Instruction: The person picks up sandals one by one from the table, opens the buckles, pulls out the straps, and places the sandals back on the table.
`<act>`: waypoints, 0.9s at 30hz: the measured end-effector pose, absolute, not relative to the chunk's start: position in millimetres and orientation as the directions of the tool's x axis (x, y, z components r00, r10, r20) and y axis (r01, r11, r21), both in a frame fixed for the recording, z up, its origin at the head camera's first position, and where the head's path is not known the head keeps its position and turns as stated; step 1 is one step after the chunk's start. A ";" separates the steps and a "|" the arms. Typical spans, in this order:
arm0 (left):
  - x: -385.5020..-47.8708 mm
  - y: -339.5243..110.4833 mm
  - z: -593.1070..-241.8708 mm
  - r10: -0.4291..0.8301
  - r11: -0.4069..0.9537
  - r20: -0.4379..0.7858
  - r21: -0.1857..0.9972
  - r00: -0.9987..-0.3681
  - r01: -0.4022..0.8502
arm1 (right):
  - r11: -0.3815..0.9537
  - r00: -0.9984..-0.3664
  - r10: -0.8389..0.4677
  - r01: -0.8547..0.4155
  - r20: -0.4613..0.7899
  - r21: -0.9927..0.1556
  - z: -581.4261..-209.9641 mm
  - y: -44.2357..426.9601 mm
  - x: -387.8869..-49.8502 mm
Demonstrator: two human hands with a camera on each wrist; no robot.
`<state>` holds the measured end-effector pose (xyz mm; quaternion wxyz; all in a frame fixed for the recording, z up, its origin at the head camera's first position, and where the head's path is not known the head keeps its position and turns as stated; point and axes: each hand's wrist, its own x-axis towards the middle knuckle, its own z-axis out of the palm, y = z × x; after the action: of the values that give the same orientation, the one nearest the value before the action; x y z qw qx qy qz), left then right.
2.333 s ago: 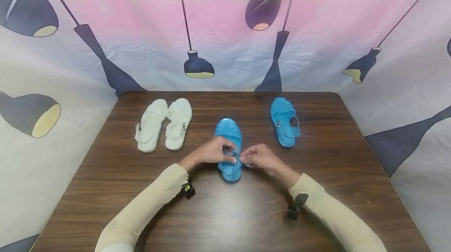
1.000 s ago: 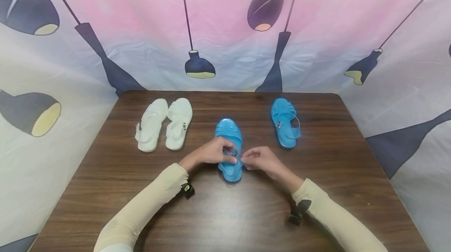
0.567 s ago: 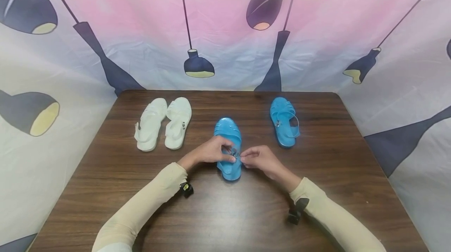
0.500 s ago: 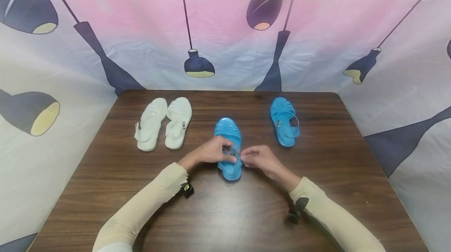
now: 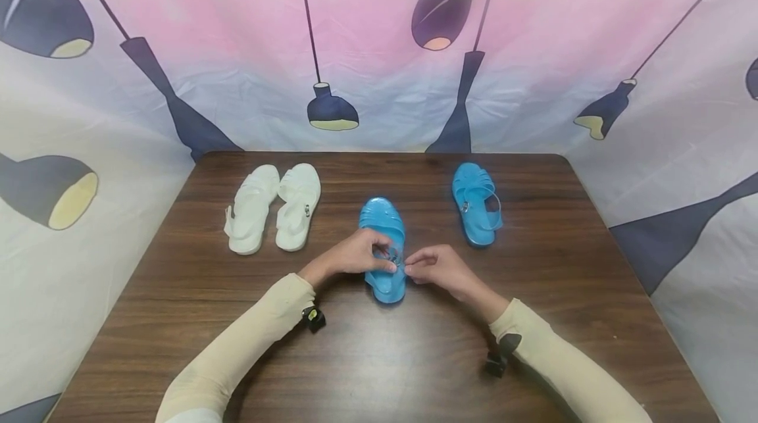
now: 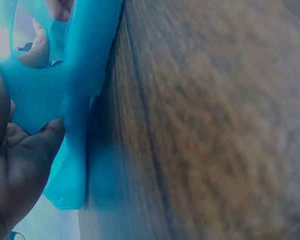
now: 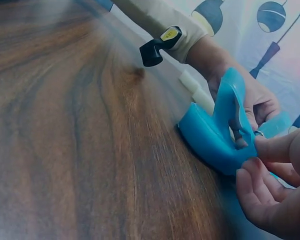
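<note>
A blue jelly sandal lies in the middle of the table with its toe pointing away from me. My left hand reaches over it from the left, thumb and fingers pinching the ankle strap around the small metal buckle. On the other side, my right hand pinches the strap at the buckle between thumb and fingertips. In the right wrist view the strap stands up from the sole, and both hands meet at the buckle. The strap's tip is mostly hidden by the fingers.
The matching blue sandal stands at the back right. Two white sandals, one beside the other, are at the back left. The brown wooden table meets a cloth backdrop printed with lamps.
My right hand and forearm have shifted slightly toward me since the earliest frame. The left hand keeps its grip at the buckle, and the sandals stay in place.
</note>
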<state>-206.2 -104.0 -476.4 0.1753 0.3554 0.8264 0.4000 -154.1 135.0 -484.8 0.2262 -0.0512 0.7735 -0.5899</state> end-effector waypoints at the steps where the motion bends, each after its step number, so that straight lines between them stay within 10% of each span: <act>1: -206.3 -104.4 -476.5 0.727 0.425 -0.004 0.787 -0.686 0.446 | 0.316 -0.897 -0.349 0.161 -0.272 -0.935 -484.5 134.9 -154.3; 27: -208.8 -104.5 -476.4 0.731 0.401 -0.016 0.819 -0.682 0.410 | 0.455 -0.936 -0.340 -0.082 -0.088 -0.887 -489.1 130.9 -158.6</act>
<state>-208.8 -104.5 -476.4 0.1907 0.3501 0.8149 0.4206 -158.6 130.9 -489.1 0.1271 -0.1249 0.8435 -0.5067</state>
